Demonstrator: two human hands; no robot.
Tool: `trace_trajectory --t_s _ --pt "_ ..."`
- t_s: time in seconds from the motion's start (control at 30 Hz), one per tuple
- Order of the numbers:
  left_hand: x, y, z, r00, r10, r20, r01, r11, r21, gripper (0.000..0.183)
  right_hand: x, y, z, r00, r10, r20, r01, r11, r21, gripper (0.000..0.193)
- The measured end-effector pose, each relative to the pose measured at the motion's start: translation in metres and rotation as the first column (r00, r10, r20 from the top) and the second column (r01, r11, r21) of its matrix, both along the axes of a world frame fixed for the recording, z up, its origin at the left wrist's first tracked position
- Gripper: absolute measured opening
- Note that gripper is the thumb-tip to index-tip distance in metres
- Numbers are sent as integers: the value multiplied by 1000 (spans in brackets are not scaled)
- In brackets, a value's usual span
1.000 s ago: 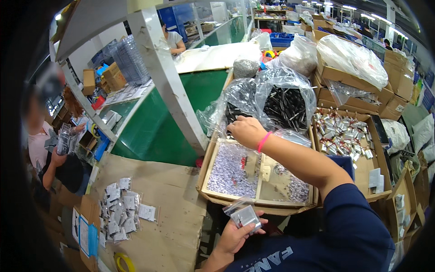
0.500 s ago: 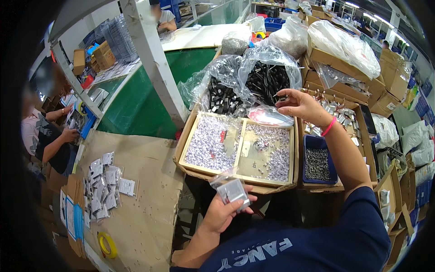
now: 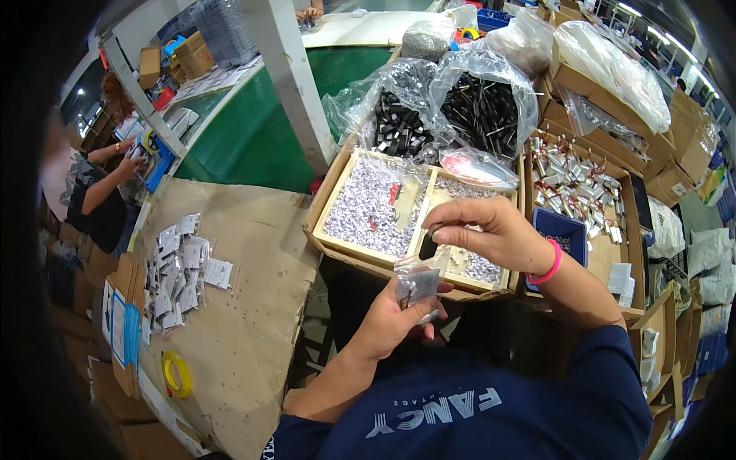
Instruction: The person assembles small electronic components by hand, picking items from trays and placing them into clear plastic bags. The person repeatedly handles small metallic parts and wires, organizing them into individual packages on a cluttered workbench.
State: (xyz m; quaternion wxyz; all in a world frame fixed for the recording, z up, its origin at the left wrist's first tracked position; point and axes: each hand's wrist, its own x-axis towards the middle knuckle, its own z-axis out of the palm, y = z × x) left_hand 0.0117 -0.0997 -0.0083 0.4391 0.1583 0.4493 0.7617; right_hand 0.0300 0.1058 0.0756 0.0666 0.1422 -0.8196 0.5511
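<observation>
The right hand [image 3: 491,230] is back from the far bags of black parts, pinching a small dark piece [image 3: 429,244] just over the clear pouch [image 3: 418,280]; the left hand [image 3: 395,322] grips that pouch above the divided tray [image 3: 326,226]; filling seems underway.

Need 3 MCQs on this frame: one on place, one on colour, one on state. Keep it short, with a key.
1. Where does the right hand hold the small black part?
A. Just above the mouth of the clear bag
B. Inside the blue bin
C. On the brown paper at left

2. What colour is the wristband on the right wrist?
A. Green
B. Pink
C. White

3. What is the left hand doing?
A. Lying flat and empty
B. Gripping the tape roll
C. Holding a small clear bag upright

Key: 1 A, the pinched part sits over the bag top. 2 B, the band shows bright pink. 3 C, the fingers wrap the bag's lower part.
</observation>
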Motion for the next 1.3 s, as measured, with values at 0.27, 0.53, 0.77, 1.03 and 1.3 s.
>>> trace_trajectory --t_s 0.27,0.53,0.77,1.03,1.3 --pt "-3 0 -4 994 -57 -97 50 996 -75 44 -5 3 8 987 -12 -161 42 982 183 14" --pt "-12 12 2 999 -40 -25 39 998 -54 41 5 15 12 996 -31 -88 51 971 235 17" --pt "-12 24 1 997 -79 -2 78 992 -101 34 14 22 7 993 -65 -101 88 967 241 15" --pt "-12 30 2 995 -98 -28 94 988 -124 34 17 28 3 979 -109 -170 159 936 315 16" --pt "-11 34 1 994 -103 20 104 991 -84 35 18 31 -4 975 -130 -180 173 952 252 17"
